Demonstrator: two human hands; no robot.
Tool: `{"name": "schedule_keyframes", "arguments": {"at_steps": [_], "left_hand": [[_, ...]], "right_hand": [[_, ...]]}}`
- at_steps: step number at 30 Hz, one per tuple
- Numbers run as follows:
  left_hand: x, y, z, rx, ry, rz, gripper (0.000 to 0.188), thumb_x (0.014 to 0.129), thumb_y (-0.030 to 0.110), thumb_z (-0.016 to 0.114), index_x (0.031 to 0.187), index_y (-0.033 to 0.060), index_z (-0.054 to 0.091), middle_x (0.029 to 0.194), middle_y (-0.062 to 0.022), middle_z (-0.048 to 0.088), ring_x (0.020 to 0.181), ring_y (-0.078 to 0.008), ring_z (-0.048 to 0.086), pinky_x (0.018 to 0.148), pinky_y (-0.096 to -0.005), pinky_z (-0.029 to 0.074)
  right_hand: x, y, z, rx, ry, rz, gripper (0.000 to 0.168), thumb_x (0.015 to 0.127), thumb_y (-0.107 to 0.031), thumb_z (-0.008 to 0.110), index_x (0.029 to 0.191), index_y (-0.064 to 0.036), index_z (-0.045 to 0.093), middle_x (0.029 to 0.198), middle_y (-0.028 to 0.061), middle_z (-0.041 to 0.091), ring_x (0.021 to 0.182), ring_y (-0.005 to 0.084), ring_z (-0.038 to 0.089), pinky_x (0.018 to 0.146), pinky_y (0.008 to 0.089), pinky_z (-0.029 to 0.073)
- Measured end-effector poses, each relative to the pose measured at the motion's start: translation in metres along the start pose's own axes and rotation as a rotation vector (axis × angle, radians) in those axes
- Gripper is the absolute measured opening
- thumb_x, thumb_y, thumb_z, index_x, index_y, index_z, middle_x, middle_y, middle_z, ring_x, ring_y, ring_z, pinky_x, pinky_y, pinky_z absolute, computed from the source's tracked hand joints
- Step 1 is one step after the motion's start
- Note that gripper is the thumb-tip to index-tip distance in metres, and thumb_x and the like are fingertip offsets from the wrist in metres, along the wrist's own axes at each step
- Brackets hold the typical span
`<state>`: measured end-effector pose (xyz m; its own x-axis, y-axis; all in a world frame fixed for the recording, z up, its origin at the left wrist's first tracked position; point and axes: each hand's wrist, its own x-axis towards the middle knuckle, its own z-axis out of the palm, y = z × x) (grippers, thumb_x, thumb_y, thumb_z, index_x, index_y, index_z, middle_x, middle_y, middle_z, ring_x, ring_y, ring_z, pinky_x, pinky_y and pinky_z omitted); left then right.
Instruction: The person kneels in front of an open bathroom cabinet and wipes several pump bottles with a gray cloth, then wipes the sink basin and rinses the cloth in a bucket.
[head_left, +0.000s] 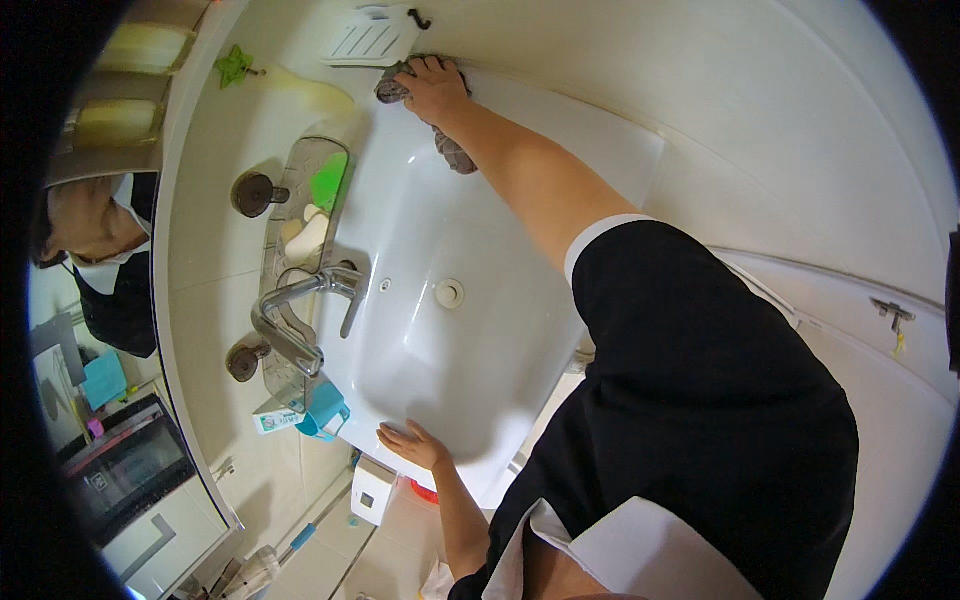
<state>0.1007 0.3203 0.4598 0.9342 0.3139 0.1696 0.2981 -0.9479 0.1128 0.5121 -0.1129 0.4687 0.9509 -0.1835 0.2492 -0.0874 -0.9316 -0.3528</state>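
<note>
A rumpled grey-brown cloth (454, 154) lies on the right back corner of the white washbasin (480, 360), part of it trailing toward the bowl. My right hand (437, 91) is spread over this cloth and grips it against the rim by the wall. At the basin's other end my left hand (417, 447) rests on the white rim, holding nothing, fingers somewhat apart. Between the hands, a chrome faucet (296, 300) stands at the back edge. A round white drain plug (450, 294) sits in the basin's bottom.
Behind the faucet, a translucent shelf (307, 154) on brown wall knobs (253, 194) carries a green item (328, 181) and pale soap-like pieces (307, 238). A blue cup (324, 412) stands near my left hand. A white slotted soap dish (373, 36) hangs above the cloth. A mirror (112, 300) reflects a person.
</note>
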Motion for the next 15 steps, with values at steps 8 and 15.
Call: {"name": "schedule_keyframes", "arguments": {"at_steps": [8, 15], "left_hand": [[-0.002, -0.01, 0.005, 0.0, 0.029, 0.035, 0.063, 0.089, 0.044, 0.037, 0.132, -0.0005, 0.026, 0.135, -0.0225, 0.024, 0.125, -0.0366, 0.025, 0.103, -0.0443, 0.025], [-0.003, -0.013, 0.011, 0.004, 0.054, 0.027, 0.058, 0.087, 0.034, 0.043, 0.131, -0.0013, 0.028, 0.134, -0.0229, 0.026, 0.124, -0.0366, 0.026, 0.102, -0.0433, 0.026]], "right_hand": [[-0.094, 0.058, -0.052, -0.112, 0.064, 0.015, 0.044, 0.079, -0.028, 0.055, 0.121, -0.019, 0.047, 0.122, 0.0086, 0.044, 0.113, 0.0267, 0.039, 0.093, 0.0451, 0.031], [-0.174, 0.077, -0.101, -0.173, -0.017, 0.275, 0.048, 0.082, -0.028, 0.054, 0.126, -0.017, 0.041, 0.121, 0.0152, 0.043, 0.113, 0.0314, 0.04, 0.087, 0.046, 0.04]]}}
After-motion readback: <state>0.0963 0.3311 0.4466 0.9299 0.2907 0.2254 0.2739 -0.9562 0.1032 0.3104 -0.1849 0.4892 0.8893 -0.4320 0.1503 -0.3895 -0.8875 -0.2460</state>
